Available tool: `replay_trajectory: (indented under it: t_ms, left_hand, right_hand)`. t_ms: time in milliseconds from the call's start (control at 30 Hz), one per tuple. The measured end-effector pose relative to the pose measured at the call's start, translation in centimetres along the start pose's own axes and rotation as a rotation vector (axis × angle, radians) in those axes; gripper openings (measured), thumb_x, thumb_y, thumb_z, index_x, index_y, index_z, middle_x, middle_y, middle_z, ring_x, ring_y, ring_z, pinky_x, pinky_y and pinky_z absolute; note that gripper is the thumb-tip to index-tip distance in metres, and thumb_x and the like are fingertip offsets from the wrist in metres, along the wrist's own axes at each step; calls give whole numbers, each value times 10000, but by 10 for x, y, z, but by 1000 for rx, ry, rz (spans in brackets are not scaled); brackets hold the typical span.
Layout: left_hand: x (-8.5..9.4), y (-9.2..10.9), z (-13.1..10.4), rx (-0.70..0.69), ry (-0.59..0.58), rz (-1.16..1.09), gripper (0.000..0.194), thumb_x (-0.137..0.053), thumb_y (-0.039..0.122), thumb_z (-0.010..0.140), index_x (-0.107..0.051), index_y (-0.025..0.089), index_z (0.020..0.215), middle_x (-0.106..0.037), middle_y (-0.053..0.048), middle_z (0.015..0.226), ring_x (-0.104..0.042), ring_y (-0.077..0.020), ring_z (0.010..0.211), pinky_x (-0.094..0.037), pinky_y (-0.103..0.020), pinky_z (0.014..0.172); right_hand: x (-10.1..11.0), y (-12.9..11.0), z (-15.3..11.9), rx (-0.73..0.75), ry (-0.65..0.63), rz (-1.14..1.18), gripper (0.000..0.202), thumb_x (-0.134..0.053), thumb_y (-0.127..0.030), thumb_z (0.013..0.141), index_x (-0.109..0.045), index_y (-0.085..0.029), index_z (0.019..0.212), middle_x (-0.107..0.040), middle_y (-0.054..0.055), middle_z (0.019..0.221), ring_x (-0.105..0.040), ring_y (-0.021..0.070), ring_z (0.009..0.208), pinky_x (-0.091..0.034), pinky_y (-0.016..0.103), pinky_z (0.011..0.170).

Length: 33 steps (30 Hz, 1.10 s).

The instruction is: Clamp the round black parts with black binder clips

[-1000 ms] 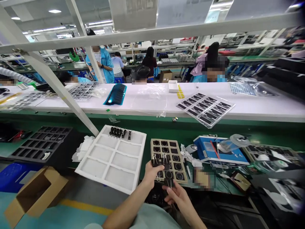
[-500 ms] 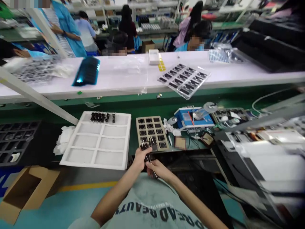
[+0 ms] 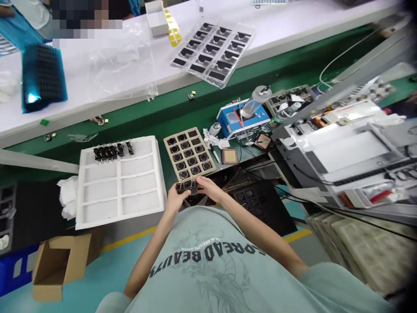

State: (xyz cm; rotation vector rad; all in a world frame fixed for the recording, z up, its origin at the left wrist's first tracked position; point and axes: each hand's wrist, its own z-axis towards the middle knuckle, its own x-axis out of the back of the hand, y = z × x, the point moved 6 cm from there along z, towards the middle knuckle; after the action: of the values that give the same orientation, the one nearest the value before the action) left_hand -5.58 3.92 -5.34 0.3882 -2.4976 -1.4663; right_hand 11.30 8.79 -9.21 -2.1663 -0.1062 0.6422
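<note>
Close to my body, black binder clips (image 3: 193,187) with wire handles are clamped on a small dark piece whose kind I cannot make out. My left hand (image 3: 176,199) is closed on the clipped piece from the left, thumb across its front. At its right end, my right hand (image 3: 208,188) has its fingers closed around the rightmost clip. Just beyond both hands lies a beige tray (image 3: 165,150) with dark square parts bearing round rings in its pockets. Left of that, a white foam tray (image 3: 159,174) has a row of black binder clips (image 3: 109,152) in its far compartment.
A blue box-shaped device (image 3: 228,124) with a clear cylinder on it stands right of the beige tray. On the raised white shelf (image 3: 130,82) lies a clear blister tray (image 3: 213,54). An open cardboard box (image 3: 61,265) sits lower left. Grey equipment (image 3: 302,161) is at right.
The view has tipped downward and swung right. My right hand has risen from below my left hand to the right end of the clipped piece. My left hand keeps its hold.
</note>
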Motion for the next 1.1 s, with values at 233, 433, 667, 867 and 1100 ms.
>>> replay_trajectory:
  t_ms: [233,433,667,867,1100]
  left_hand:
    - [-18,-6,3,-37,-151,168,487,-870,202,575,-691,162,1027,-727,-76,986,-672,-245,944,-524,-408,900]
    - [-29,-6,0,81,-259,123,578,-872,124,532,-692,173,1079,-717,-58,957,-671,-234,898,-535,-397,877]
    - [-54,-19,-21,276,-437,39,566,-832,41,537,-699,145,1077,-702,-61,893,-635,-176,679,-548,-339,693]
    - [-43,-48,-24,429,-458,-3,554,-870,61,528,-722,137,1057,-703,-69,858,-632,-167,664,-564,-335,686]
    - [-8,-66,-16,635,-251,-147,409,-884,86,604,-729,141,978,-704,-69,857,-683,-155,683,-605,-299,692]
  right_hand:
    - [-3,-29,-9,143,154,91,435,-791,-597,709,-739,-174,798,-721,40,807,-640,182,761,-495,307,723]
    - [10,-37,-14,79,83,-57,542,-858,-498,660,-704,-215,1096,-714,20,892,-635,162,788,-511,270,676]
    - [3,-36,-28,196,25,-561,355,-685,-518,810,-781,-178,787,-744,46,775,-654,224,767,-493,304,695]
    - [42,-2,-36,44,252,-455,482,-691,-602,785,-794,-142,886,-730,60,721,-646,218,659,-510,324,636]
    - [53,38,-1,-53,219,-418,833,-899,-477,571,-643,-186,1308,-632,150,1348,-559,327,1269,-445,460,1064]
